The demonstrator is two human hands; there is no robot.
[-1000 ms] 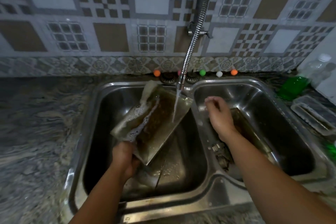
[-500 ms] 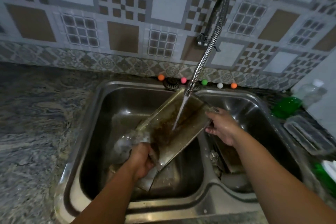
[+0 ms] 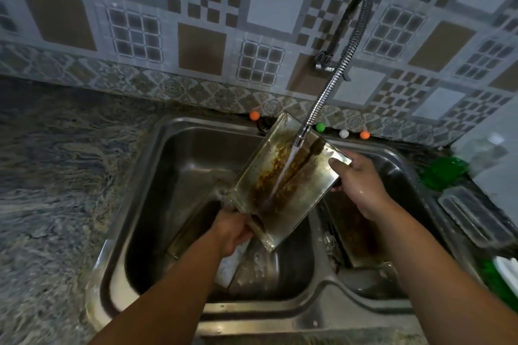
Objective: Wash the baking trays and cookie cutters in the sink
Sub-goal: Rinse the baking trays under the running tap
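A rectangular metal baking tray with brown baked-on residue tilts over the left basin of the double steel sink. Water from the flexible faucet runs down its inner face. My left hand grips the tray's lower near corner. My right hand holds the upper right edge, thumb on the inner face. A second dirty tray lies in the right basin. Another tray leans in the left basin under the held one.
Small coloured balls sit along the sink's back ledge. A green dish and a clear plastic container stand on the right counter. Marbled stone counter spreads to the left. A tiled wall rises behind.
The foam has rinsed off the tray. My right hand came from the right basin and took the tray's upper right edge. The tray rose further under the water stream.
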